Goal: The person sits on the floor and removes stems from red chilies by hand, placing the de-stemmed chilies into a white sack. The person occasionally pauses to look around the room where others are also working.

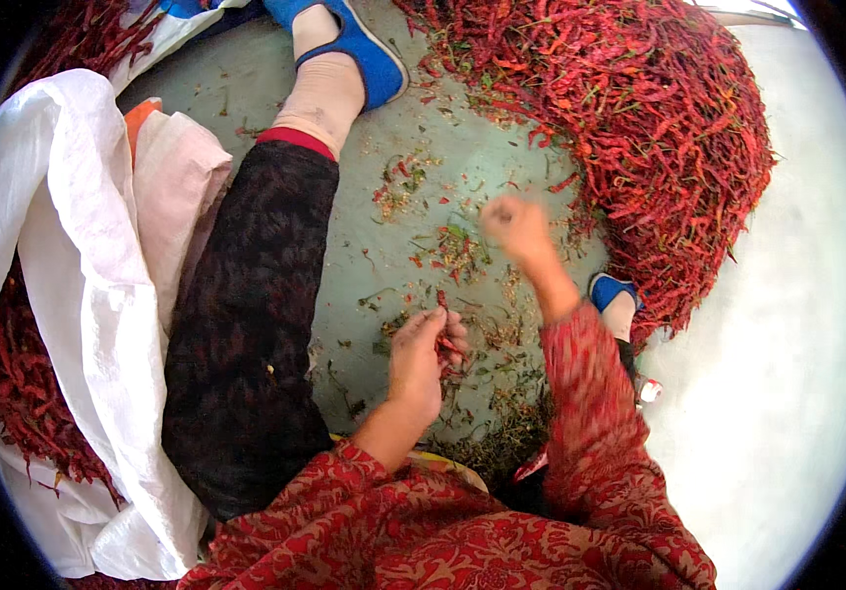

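My left hand [423, 350] is closed around a few dried red chili peppers [449, 345], one tip sticking up past the thumb. To its upper right my right hand [515, 225] is raised over the floor, curled and blurred; whether its fingers hold anything cannot be told. A large heap of dried red chili peppers [636, 125] lies beyond it at the upper right. Between the hands and the heap, bits of stem, seeds and pepper scraps [456, 251] are scattered on the floor.
White woven sacks [98, 243] lie along the left, with more red peppers [39, 398] among them. My outstretched leg in black trousers [253, 317] lies beside the sacks, a blue shoe [386, 74] on its foot. Another blue shoe [607, 289] touches the heap. Dark stem debris [511, 435] lies near my lap.
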A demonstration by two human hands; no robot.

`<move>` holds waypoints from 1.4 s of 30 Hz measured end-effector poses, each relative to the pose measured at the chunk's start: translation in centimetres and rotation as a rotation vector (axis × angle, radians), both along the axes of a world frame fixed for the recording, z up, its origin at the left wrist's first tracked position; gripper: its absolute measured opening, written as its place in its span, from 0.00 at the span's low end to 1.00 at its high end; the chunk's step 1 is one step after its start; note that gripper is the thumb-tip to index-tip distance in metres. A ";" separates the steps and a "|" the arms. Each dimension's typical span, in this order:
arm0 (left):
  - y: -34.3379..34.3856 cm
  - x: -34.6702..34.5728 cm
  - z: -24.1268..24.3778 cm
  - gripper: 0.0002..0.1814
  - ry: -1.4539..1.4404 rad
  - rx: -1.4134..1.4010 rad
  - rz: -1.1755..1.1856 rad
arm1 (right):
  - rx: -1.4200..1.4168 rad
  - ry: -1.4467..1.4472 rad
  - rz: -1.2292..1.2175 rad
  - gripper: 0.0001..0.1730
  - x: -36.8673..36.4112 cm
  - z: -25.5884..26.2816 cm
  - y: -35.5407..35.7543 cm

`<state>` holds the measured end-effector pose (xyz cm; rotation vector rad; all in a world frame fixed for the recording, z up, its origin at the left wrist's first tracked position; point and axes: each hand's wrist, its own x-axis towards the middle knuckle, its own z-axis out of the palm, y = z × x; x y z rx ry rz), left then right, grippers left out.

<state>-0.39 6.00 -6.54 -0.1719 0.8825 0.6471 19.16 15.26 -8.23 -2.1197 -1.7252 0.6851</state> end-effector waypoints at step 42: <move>0.9 -0.7 1.1 0.08 -0.092 0.087 0.081 | 0.076 -0.177 0.193 0.07 -6.2 7.4 -3.9</move>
